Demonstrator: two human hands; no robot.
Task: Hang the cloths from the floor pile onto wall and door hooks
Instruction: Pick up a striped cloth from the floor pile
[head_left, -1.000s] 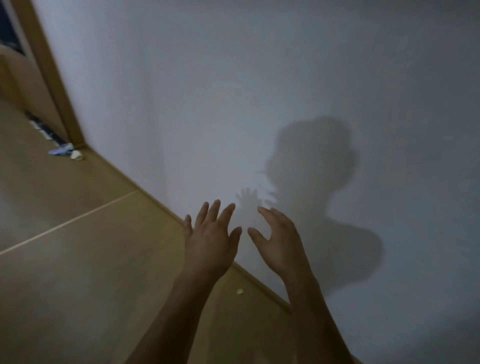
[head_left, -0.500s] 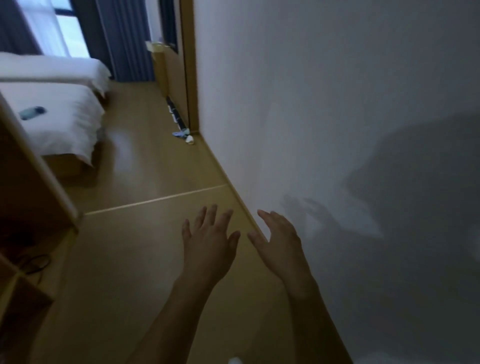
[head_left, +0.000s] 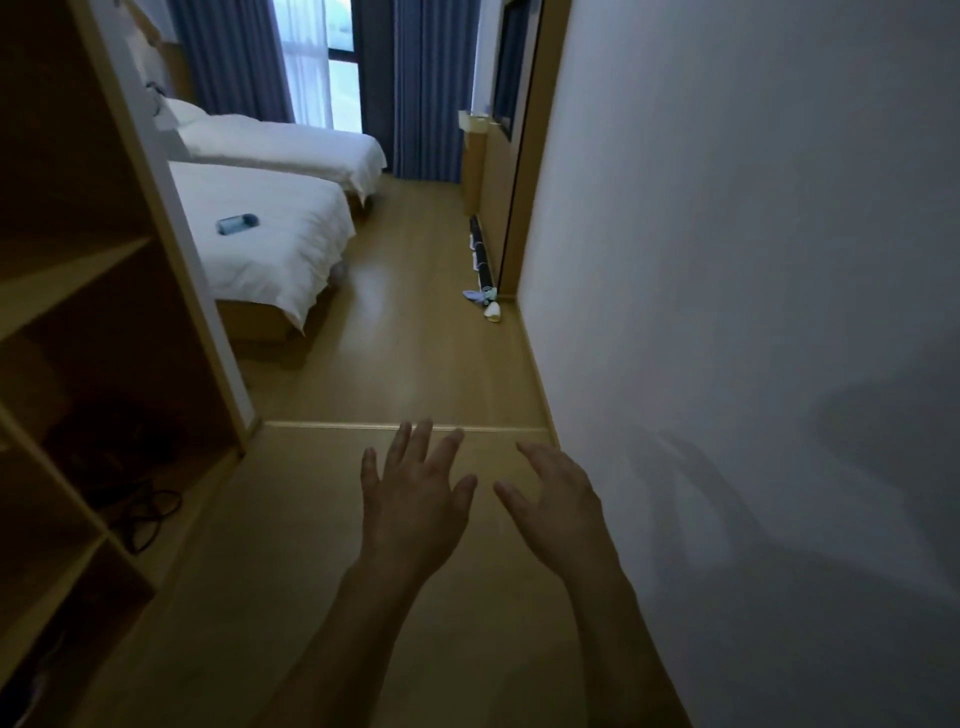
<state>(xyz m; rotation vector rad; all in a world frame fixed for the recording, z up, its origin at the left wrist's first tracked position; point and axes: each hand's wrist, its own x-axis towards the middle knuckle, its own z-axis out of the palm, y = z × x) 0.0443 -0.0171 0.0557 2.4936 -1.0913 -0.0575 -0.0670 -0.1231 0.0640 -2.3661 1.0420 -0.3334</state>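
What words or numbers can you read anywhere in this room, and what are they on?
None can be read.
The small blue thing on the near bed: any marks on it are too small and blurred to tell.
The cloths on the floor by the wall: no print can be made out.
The shelf unit and curtains show no writing.

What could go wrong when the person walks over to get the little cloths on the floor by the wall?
Both the left hand and the right hand are empty, and the small blue and white cloths lie far ahead by the white wall.
1. The shiny wooden floor may be slippery.
2. The black cable trailing from the wooden shelf unit could catch a foot.
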